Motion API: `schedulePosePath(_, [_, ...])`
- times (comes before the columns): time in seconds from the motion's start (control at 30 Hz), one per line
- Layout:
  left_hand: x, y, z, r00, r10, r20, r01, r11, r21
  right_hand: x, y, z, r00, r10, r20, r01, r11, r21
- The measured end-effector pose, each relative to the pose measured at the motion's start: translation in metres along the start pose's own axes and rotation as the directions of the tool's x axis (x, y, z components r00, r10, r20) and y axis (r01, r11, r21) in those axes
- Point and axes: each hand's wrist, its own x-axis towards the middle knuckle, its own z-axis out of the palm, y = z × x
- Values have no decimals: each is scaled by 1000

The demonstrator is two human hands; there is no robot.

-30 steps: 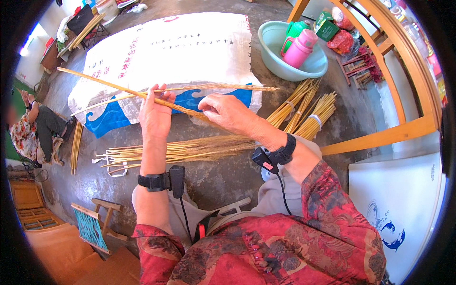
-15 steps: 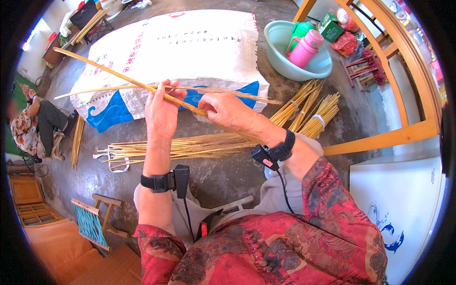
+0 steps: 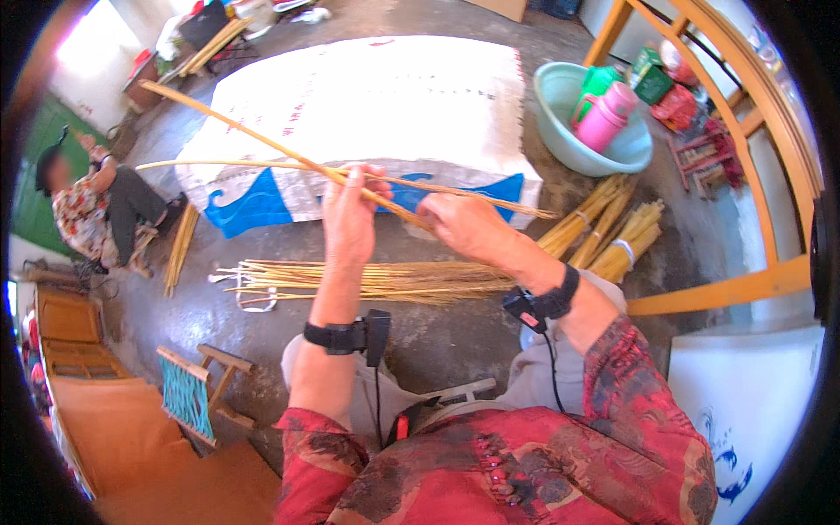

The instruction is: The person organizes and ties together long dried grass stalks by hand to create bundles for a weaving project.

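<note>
My left hand (image 3: 348, 219) is closed round a slim bundle of straw-coloured stalks (image 3: 232, 125), whose far end slants up to the left. A single stalk (image 3: 219, 164) crosses the bundle at these fingers, and its brushy tip stretches right past my right hand. My right hand (image 3: 464, 223) is closed at the bundle's lower end; its fingertips are partly hidden. Below both hands, a loose row of stalks (image 3: 394, 278) lies on the floor with a white strap (image 3: 254, 304) at its left end. Beyond them spreads a white woven sheet (image 3: 394, 96) with blue wave shapes.
Tied stalk bundles (image 3: 632, 241) lie at the right, near a pale green basin (image 3: 560, 144) holding a pink thermos (image 3: 605, 118) and a green one. A wooden frame (image 3: 735, 287) stands at far right. At left are a seated person (image 3: 105, 201) and a folding stool (image 3: 185, 394).
The whole view has shifted, so the scene sits further right. Both hands keep their hold on the stalks, with little visible change between them.
</note>
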Motion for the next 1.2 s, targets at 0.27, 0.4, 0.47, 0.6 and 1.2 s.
schedulePosePath(0.27, [-5, -1, 2, 1000, -29, -10, 29, 999, 25, -4, 3, -11, 993, 80, 85, -71, 991, -111])
schedulePosePath(0.4, [-7, 2, 6, 996, -50, -77, 56, 995, 84, -10, 12, -13, 993, 83, 86, -72, 990, -121])
schedulePosePath(0.47, [-7, 0, 4, 992, -86, -91, 92, 993, 68, -11, 10, -17, 998, 62, -33, -63, 997, -43])
schedulePosePath(0.6, [-9, -3, 3, 993, -105, -49, 105, 994, 2, -9, 0, -30, 992, 124, -16, -122, 986, 116])
schedulePosePath(1.2, [-4, 20, -9, 991, -6, -134, 1, 999, -37, -36, 7, -12, 883, 111, 456, -291, 891, 348])
